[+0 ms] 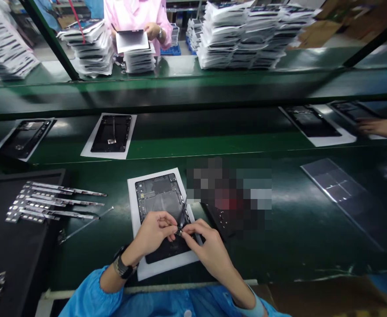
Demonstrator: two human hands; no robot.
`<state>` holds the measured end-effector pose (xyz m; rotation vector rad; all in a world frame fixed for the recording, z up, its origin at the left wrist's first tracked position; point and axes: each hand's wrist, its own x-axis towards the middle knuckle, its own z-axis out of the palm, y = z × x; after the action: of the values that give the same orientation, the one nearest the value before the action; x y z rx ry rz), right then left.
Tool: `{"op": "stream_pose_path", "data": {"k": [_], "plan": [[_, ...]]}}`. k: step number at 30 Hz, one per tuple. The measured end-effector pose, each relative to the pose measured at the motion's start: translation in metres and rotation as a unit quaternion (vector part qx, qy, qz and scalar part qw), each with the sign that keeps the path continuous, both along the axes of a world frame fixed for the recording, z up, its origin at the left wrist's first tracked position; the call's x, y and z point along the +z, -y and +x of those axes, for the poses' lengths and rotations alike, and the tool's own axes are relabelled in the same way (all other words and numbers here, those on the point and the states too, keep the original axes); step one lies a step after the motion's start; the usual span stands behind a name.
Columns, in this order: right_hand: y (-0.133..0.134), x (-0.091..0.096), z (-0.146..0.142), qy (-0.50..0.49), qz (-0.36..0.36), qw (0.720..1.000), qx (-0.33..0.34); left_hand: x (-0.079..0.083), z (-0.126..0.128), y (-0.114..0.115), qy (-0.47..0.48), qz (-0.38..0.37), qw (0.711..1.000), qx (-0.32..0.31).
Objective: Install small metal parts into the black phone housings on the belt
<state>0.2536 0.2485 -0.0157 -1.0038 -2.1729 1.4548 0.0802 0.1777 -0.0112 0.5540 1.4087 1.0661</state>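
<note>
Black tablet casing (160,198) | directly under both hands (154,233) | hands pinching small dark part (179,230)

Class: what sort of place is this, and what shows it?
Probably an electronics assembly line: an opened device lies on the bench, similar devices sit beyond, and a co-worker's hand is at one.

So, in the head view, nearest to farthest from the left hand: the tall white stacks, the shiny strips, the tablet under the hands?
1. Tablet: below the left hand.
2. Shiny strips: out to the left.
3. White stacks: far back.
</note>
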Motion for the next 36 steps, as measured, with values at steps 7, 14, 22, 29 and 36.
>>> {"op": "stream_pose_path", "data": {"k": [7,14,22,29,36], "plan": [[0.003,-0.002,-0.005,-0.040,-0.017,0.999,-0.033,0.005,0.000,0.000,-0.046,0.011,0.997,-0.055],[0.009,-0.010,-0.010,-0.073,-0.039,0.992,-0.093,0.009,0.037,0.027,-0.611,0.147,0.776,0.064],[0.013,-0.006,-0.014,-0.084,-0.025,0.990,-0.106,-0.010,0.052,0.027,-0.662,0.134,0.735,0.067],[0.015,-0.006,-0.015,-0.079,-0.022,0.991,-0.105,-0.013,0.056,0.026,-0.664,0.134,0.732,0.074],[0.015,-0.007,-0.013,-0.088,-0.027,0.990,-0.110,-0.018,0.058,0.024,-0.660,0.171,0.727,0.076]]}}
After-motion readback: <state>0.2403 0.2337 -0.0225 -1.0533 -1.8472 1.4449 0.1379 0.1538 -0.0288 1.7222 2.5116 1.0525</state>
